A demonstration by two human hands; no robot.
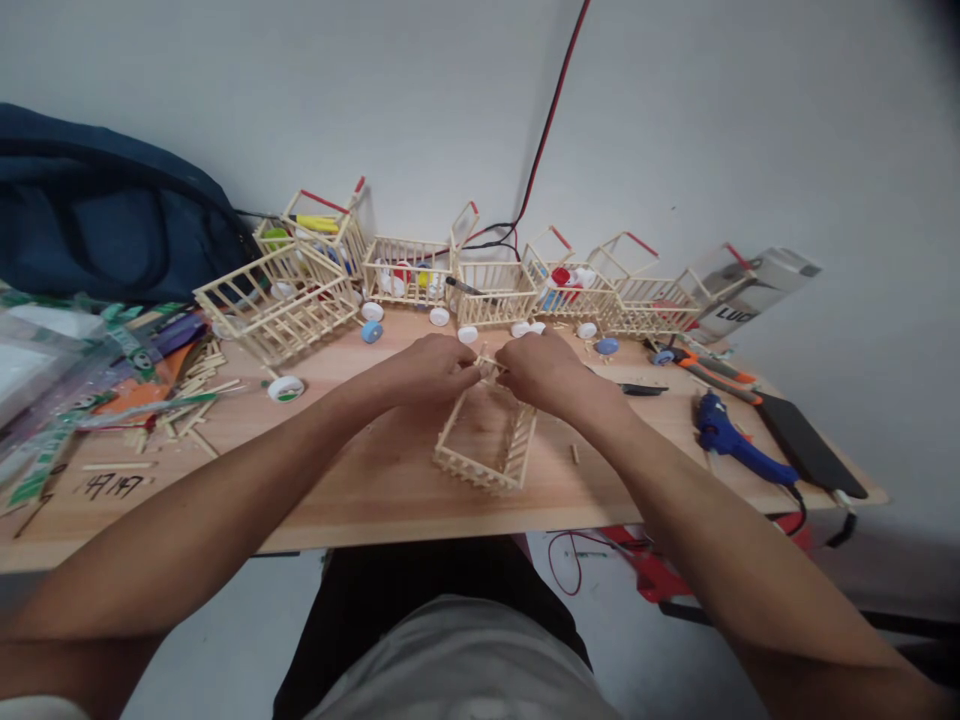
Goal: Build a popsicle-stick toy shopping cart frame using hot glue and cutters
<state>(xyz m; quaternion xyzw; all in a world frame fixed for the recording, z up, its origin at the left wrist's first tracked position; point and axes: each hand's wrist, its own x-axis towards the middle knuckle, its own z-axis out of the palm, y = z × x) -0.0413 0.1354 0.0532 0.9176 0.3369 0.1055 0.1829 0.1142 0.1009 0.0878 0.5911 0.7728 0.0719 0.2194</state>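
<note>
Backpack of dark blue fabric sits by the wall at far left, probably to leave working room on the pale wooden table. In front of it lies a scatter of thin, pale wooden sticks, presumably kept within reach. Along the wall stand cart-shaped baskets of pale sticks with red handles, perhaps set back for space. The left hand pinches, thumb against fingers, the far end of an open rectangular frame of pale sticks, which rests on the table before the person, likely to steady it. The right hand curls at that same end; its fingertips are hidden, so I cannot tell whether they pinch. Farther right, orange-and-black-handled pliers and a blue plastic glue gun lie seemingly handy for the right arm.

Counted: one backpack, sticks too jumbled to number, six overlapping baskets, one frame, one pair of pliers, one glue gun.
</note>
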